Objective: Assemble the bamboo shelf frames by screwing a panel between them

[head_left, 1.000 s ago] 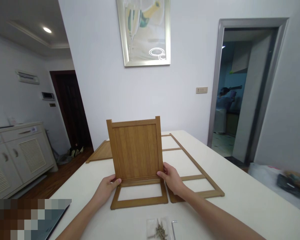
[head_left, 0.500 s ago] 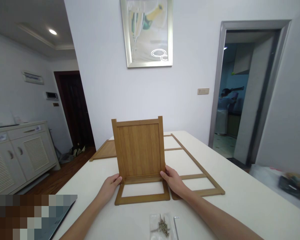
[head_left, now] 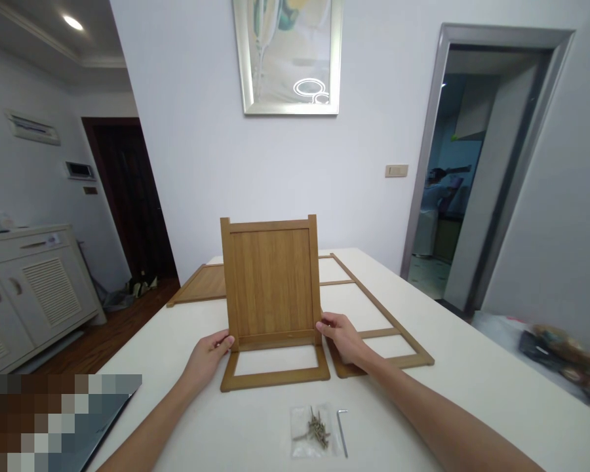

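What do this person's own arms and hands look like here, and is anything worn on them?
The left hand and right hand are ungloved, with no ring visible. The left forearm and right forearm are slender and bare as far as they show, with no sleeve, watch or bracelet in sight. The upper arms are out of view.

One head camera looks forward and somewhat down along the table (head_left: 246,426). Reading the view as a dial, the bag (head_left: 315,432) lies closest at 6 o'clock, with the left hand (head_left: 207,359) a little farther at 7 and the right hand (head_left: 343,337) at 5. Beyond, the wall (head_left: 196,157) faces the camera nearly square; the picture (head_left: 295,59) is cropped at 12, the door frame (head_left: 509,35) stands toward 2, the cabinet (head_left: 46,285) at 9. The wide field leans uprights outward.
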Demonstrator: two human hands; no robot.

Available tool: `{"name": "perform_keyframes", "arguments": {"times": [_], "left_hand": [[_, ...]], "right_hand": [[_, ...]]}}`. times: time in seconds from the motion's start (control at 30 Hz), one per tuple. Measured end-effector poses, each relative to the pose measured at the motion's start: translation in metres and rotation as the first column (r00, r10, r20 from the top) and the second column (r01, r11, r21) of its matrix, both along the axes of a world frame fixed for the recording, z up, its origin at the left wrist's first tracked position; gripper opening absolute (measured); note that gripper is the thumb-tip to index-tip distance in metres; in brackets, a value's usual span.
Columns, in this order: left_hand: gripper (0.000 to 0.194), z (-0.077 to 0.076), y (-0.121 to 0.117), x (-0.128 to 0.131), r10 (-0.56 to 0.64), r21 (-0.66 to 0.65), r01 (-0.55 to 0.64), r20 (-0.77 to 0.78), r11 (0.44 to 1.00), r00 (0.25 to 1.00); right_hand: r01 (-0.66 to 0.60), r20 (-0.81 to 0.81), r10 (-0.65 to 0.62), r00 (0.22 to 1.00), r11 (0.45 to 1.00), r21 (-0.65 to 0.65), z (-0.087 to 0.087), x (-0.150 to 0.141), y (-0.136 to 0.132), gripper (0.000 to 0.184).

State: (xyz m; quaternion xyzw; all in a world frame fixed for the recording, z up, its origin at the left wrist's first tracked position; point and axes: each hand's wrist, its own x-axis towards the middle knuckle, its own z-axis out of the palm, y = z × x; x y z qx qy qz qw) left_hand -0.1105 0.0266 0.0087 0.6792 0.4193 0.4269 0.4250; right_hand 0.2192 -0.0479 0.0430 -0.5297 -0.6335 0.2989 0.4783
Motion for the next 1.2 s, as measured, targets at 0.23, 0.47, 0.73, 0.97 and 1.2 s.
{"name": "perform_keyframes", "arguments": {"times": [0.23, 0.47, 0.73, 0.97, 1.2], "left_hand": [[0.038, 0.0, -0.001, 0.003, 0.042, -0.009, -0.042, -0.02, 0.999, 0.999], [0.038, 0.002, -0.002, 0.004, -0.004, -0.014, 0.004, 0.003, 1.0, 1.0], [0.04, 0.001, 0.0, 0.004, -0.025, 0.012, 0.025, 0.02, 1.0, 0.999], [0.04, -0.003, 0.003, 0.003, -0.055, 0.015, 0.055, 0.036, 0.998, 0.998], [0.041, -0.005, 0.005, 0.002, -0.017, -0.011, 0.018, 0.046, 1.0, 0.999]], "right_hand": [[0.014, -0.001, -0.014, 1.0, 1.0, 0.024, -0.009, 0.001, 0.006, 0.036], [0.006, 0.004, -0.007, 1.0, 0.999, 0.042, -0.012, 0.002, 0.008, 0.037], [-0.007, 0.018, 0.005, 1.0, 0.998, 0.062, -0.011, 0.002, 0.008, 0.037], [0.012, 0.034, -0.015, 0.999, 0.998, 0.064, -0.009, 0.0, 0.005, 0.036], [0.036, 0.065, -0.042, 0.997, 0.995, 0.095, -0.003, -0.004, 0.001, 0.032]]}}
